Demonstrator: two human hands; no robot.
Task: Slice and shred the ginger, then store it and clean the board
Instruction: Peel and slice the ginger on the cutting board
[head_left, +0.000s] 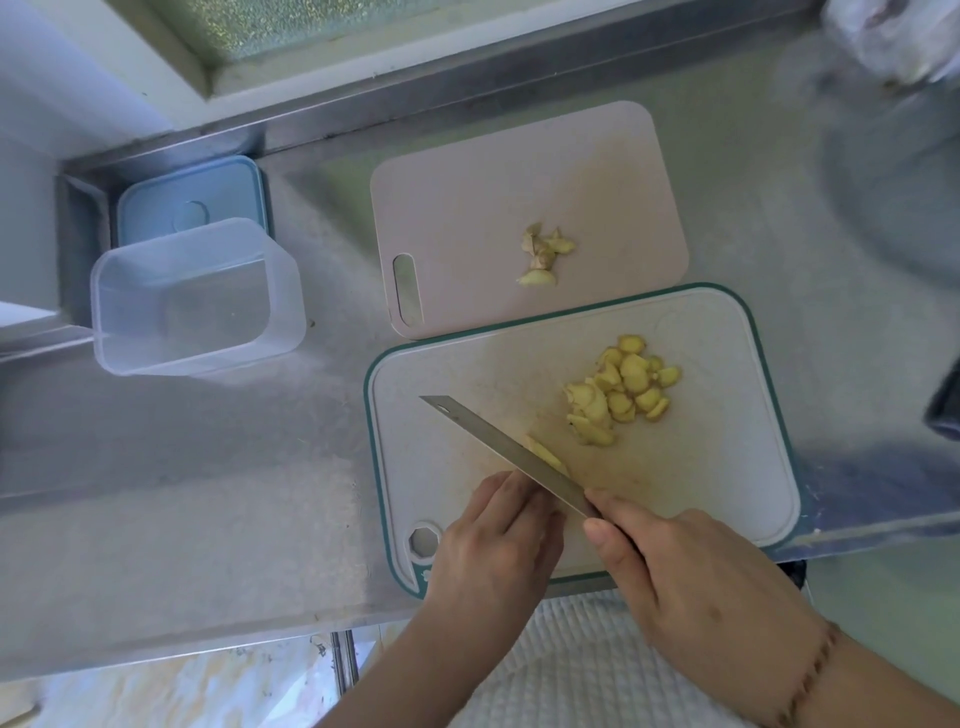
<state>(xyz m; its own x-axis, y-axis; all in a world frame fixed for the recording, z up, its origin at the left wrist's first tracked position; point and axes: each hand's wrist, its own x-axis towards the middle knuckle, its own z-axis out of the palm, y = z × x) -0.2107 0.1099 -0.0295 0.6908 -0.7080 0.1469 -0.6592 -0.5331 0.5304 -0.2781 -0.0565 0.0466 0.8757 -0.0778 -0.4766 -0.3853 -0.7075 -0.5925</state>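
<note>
right hand (691, 582) grips knife (498, 441) | left hand (498, 540) curled on ginger (545, 454) | board (727, 467) overhangs counter edge

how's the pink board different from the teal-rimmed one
The pink board lies farther back, plain-edged, with a slot handle; the teal-rimmed board is nearer, with a coloured border and a round corner hole. The pink one holds a few ginger scraps; the teal one holds a bigger pile of slices and the knife. Both are rounded rectangles on the steel counter.

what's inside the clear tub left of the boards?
Nothing visible inside the clear container: the steel counter shows through its walls and base. Behind it lies a blue lid, partly covered by the container's rim.
</note>
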